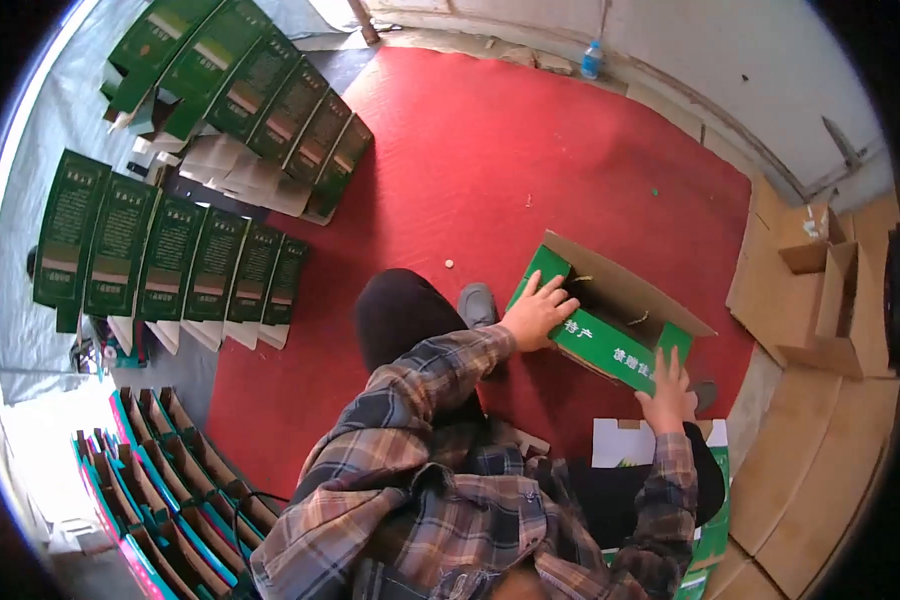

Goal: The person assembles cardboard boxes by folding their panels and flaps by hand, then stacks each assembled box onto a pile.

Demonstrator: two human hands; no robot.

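A green cardboard box (598,345) with white lettering and a brown inside is tilted in front of me, its top open and a long brown flap standing up on the far side. My left hand (538,314) grips its left end, the fingers spread over the green edge. At the right end, my right hand (668,393) holds the near corner, with fingers up against the green side flap. Rope handle pieces show inside the box. Below the right hand, white and green printed cardboard (625,442) lies partly under my leg.
Stacked green cartons (175,245) stand in rows at the left and upper left. Teal and brown boxes (170,490) are packed at the lower left. Brown cartons (805,450) line the right side. A red mat (450,150) covers the floor; a blue bottle (592,60) stands by the wall.
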